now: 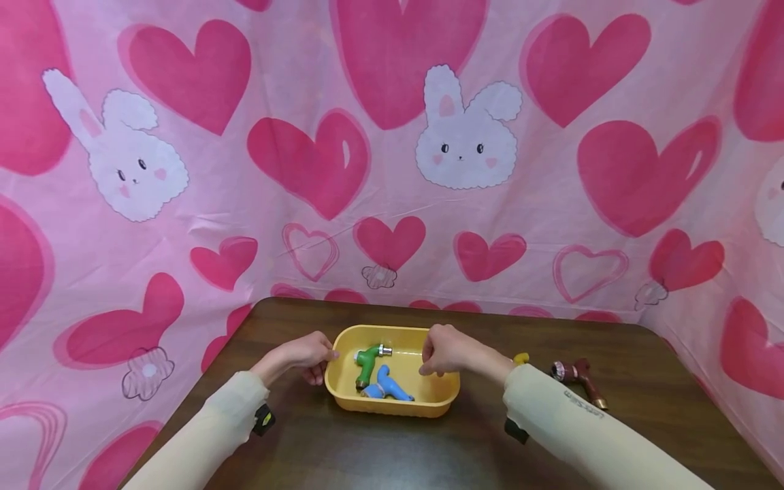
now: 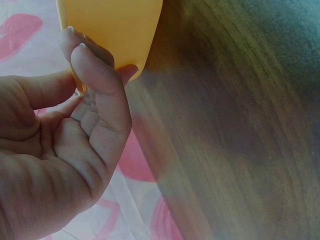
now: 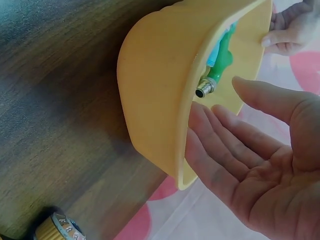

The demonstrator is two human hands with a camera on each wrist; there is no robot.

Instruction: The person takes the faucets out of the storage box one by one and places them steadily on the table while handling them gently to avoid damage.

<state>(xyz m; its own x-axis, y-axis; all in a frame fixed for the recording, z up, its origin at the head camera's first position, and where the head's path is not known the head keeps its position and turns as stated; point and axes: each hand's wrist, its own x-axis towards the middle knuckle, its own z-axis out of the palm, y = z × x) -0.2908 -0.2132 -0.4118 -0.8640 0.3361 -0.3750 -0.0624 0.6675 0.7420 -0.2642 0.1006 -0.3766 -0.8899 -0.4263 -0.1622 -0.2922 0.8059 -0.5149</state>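
A yellow plastic basin (image 1: 392, 407) stands on the table, with a green faucet (image 1: 366, 364) and a light blue faucet (image 1: 387, 386) lying inside it. At the basin's left end my left hand (image 1: 306, 355) pinches the rim between thumb and curled fingers. My right hand (image 1: 450, 350) reaches over the right end, its fingertips inside the basin. In the right wrist view, the right thumb (image 3: 270, 100) stands apart from loosely bent fingers, and nothing is held between them. The green faucet's silver spout (image 3: 205, 87) points toward that hand.
Right of the basin, a maroon faucet (image 1: 583, 382) lies on the brown wooden table (image 1: 343, 456). A small yellow piece (image 1: 520, 358) shows partly behind my right forearm. A pink cloth with hearts and rabbits (image 1: 392, 170) hangs behind and beside the table.
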